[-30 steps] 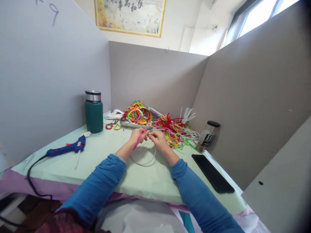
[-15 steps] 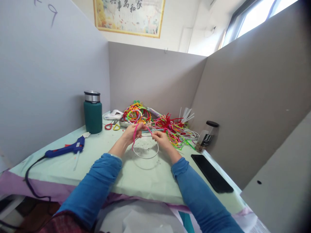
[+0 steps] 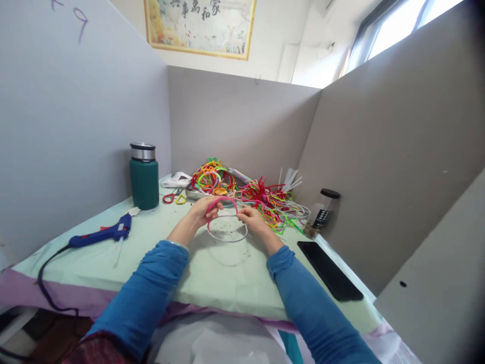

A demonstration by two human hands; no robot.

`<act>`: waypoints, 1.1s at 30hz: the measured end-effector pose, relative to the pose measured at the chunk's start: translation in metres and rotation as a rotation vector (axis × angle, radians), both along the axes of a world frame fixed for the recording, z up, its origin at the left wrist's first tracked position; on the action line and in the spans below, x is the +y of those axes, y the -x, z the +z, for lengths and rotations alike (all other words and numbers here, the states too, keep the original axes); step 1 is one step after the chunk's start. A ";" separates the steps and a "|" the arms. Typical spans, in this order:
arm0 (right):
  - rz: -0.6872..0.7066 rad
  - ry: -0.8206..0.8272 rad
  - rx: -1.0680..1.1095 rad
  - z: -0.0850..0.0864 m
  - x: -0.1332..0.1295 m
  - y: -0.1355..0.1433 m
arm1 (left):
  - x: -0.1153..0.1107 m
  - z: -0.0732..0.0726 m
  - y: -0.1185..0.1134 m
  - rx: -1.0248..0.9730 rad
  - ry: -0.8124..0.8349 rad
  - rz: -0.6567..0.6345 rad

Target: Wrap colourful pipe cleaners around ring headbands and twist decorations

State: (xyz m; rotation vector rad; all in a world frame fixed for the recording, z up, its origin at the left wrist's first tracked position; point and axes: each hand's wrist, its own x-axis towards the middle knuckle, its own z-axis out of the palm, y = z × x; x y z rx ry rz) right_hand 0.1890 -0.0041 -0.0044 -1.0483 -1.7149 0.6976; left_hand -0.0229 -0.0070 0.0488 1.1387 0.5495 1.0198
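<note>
A thin white ring (image 3: 227,241) hangs tilted between my two hands above the table. My left hand (image 3: 203,208) is closed around its left side, where pink covering shows. From there a fuzzy pink pipe cleaner (image 3: 226,199) arches over to my right hand (image 3: 250,220). The right thumb and forefinger pinch the pipe cleaner near the ring's right side. Whether those fingers also grip the ring, I cannot tell.
Behind my hands lie a tray of colourful pipe-cleaner rings (image 3: 212,179) and a heap of loose pipe cleaners (image 3: 261,194). A green bottle (image 3: 144,184) and blue glue gun (image 3: 102,234) are left; a clear jar (image 3: 322,215) and black phone (image 3: 329,270) right.
The pink pipe cleaner's long loop hanging at my left hand has gone; it now forms a wider arch between the hands. The white ring has tipped flatter.
</note>
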 end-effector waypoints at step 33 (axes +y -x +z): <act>0.073 -0.104 -0.129 0.003 -0.013 0.022 | -0.001 0.010 0.006 -0.705 0.106 0.129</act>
